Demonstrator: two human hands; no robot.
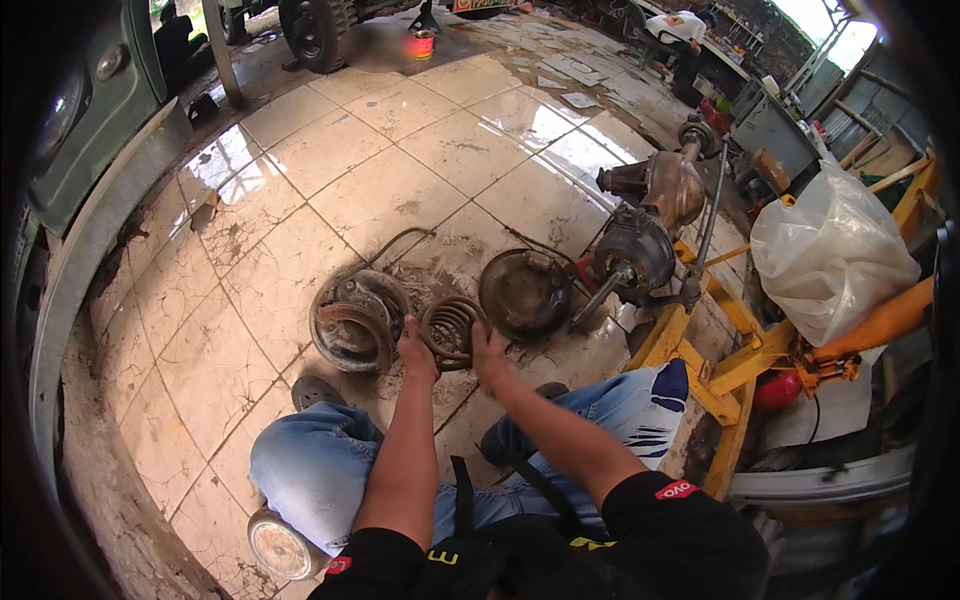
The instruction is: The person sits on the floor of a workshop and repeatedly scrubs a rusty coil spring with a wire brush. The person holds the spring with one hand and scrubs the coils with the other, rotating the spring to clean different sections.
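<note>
Between my two hands is a rusty coil spring, its round end facing up. My left hand closes on its left side, and my right hand presses its right side with the fingers along the coils. Just left of the spring lies a round brake backing plate with a curved brake shoe on it. To the right, close by my right hand's fingertips, a dark brake drum or plate lies on the tiles. The undersides of the spring and my fingertips are partly hidden.
A greasy vehicle axle with a hub rests at the right beside a yellow stand. A clear plastic bag hangs there. Vehicles stand at the upper left, and another person is at a far bench. The tiled floor is stained.
</note>
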